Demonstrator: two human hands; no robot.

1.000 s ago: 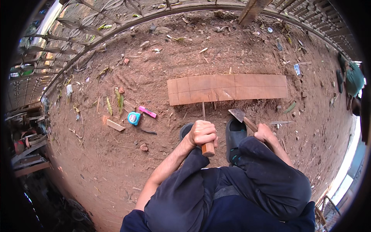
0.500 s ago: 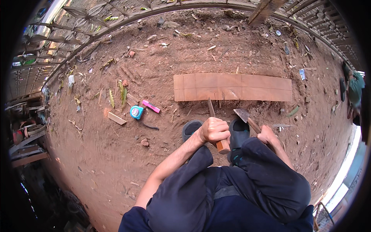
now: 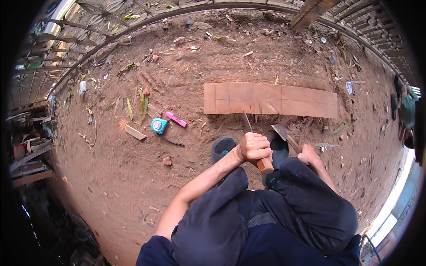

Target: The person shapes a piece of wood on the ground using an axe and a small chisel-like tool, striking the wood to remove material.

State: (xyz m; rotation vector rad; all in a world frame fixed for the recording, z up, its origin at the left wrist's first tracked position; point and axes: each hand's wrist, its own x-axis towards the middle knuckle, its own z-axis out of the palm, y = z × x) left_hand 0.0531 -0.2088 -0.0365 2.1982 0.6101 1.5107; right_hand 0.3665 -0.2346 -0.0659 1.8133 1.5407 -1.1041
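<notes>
One long, flat brown wooden board (image 3: 264, 94), ruled with thin lines, lies on crumbly reddish soil (image 3: 213, 53). The left hand (image 3: 254, 147) grips one wooden-handled metal blade (image 3: 265, 166), its tip at the board's near edge, perhaps touching; the right hand (image 3: 310, 157) grips one wedge-headed tool (image 3: 281, 131).

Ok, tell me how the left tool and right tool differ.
The left tool has a narrow blade; the right tool has a broad head.
The left tool's tip reaches the board's near edge in view; the right tool's head stops short.
The left tool's handle end shows past the left grip; the right tool's is hidden at the right grip.
Both have wooden handles.
</notes>
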